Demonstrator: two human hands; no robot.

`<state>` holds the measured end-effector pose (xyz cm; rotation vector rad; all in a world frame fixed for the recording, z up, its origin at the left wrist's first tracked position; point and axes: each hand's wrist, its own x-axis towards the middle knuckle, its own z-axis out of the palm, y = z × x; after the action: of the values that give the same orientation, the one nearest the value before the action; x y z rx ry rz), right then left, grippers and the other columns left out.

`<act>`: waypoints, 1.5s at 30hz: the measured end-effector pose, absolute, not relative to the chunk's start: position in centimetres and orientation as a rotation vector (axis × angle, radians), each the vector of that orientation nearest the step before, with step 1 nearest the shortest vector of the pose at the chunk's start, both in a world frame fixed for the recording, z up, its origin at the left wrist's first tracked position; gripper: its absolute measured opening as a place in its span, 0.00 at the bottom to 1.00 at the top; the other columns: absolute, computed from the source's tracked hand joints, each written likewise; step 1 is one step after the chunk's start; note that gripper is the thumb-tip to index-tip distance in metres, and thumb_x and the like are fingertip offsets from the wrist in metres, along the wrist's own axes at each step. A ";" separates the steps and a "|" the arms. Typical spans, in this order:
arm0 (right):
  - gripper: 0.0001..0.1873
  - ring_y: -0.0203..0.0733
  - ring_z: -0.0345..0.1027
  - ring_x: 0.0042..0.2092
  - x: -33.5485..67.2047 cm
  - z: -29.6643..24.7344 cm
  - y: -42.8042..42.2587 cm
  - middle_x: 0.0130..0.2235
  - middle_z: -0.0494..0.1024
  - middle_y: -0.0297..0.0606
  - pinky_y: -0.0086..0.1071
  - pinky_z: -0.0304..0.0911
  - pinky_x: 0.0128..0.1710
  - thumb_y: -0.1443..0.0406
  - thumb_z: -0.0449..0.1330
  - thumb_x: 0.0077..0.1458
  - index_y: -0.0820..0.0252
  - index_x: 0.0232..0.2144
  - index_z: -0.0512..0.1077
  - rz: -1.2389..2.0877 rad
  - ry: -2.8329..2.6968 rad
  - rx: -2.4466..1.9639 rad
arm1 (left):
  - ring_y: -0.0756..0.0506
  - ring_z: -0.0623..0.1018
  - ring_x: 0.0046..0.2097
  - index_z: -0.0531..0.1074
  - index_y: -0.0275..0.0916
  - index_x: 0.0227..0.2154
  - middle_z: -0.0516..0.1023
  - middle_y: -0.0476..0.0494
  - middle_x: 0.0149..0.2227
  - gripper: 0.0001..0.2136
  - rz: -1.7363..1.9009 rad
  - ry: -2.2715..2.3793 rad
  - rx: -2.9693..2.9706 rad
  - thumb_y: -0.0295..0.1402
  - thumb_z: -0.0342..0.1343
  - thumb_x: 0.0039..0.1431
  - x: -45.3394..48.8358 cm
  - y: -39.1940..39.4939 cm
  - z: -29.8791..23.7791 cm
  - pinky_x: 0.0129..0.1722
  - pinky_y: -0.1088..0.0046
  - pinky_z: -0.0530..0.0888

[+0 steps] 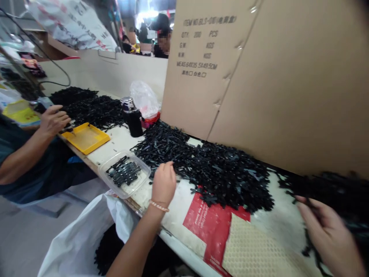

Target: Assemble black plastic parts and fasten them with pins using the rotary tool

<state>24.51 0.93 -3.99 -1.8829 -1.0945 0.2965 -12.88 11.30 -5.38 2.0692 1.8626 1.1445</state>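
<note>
My left hand (165,181), with a beaded bracelet at its wrist, is closed at the near edge of a pile of small black strips (167,144). Its fingertips are turned away, so whatever they hold is hidden. To its left, a clear plastic tub (104,169) contains flat black pieces (125,171) laid side by side. At the far right my right hand (325,231) is closed around some black strips, partly showing between thumb and fingers, beside another dark heap (331,188). A larger pile of short black pieces (230,173) lies between the hands.
A tall cardboard box (259,84) stands behind the piles. Leftward are a black flask (134,119), a yellow tray (89,144) and a co-worker's hand (56,119) gripping a tool. A red printed sheet (198,219) and textured mat (253,246) lie in front; a white sack (75,234) sits below.
</note>
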 end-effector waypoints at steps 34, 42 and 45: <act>0.36 0.36 0.63 0.39 11.9 -3.4 -7.5 0.37 0.69 0.33 0.34 0.66 0.45 0.57 0.61 0.57 0.52 0.63 0.52 1.013 -0.905 -1.129 | 0.48 0.78 0.33 0.76 0.35 0.38 0.80 0.41 0.33 0.20 0.617 0.862 0.595 0.30 0.71 0.39 -4.6 -1.3 -1.3 0.36 0.74 0.76; 0.18 0.41 0.69 0.37 11.4 -2.6 -8.9 0.39 0.73 0.40 0.35 0.70 0.39 0.58 0.52 0.64 0.56 0.53 0.69 0.817 -1.310 -1.394 | 0.50 0.76 0.31 0.74 0.37 0.41 0.79 0.41 0.39 0.21 0.681 0.926 0.842 0.37 0.68 0.42 -3.7 -1.8 -2.0 0.31 0.75 0.74; 0.21 0.47 0.63 0.53 11.6 -2.1 -9.0 0.51 0.69 0.43 0.41 0.60 0.56 0.61 0.49 0.65 0.55 0.59 0.61 0.623 -1.519 -1.454 | 0.52 0.73 0.30 0.75 0.37 0.41 0.78 0.41 0.41 0.19 0.677 0.911 0.880 0.37 0.65 0.45 -3.5 -1.9 -2.1 0.27 0.79 0.70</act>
<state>11.55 -9.00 -2.06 -1.4539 -1.5191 0.6231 -3.47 -1.92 -2.08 0.8799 0.9111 0.6771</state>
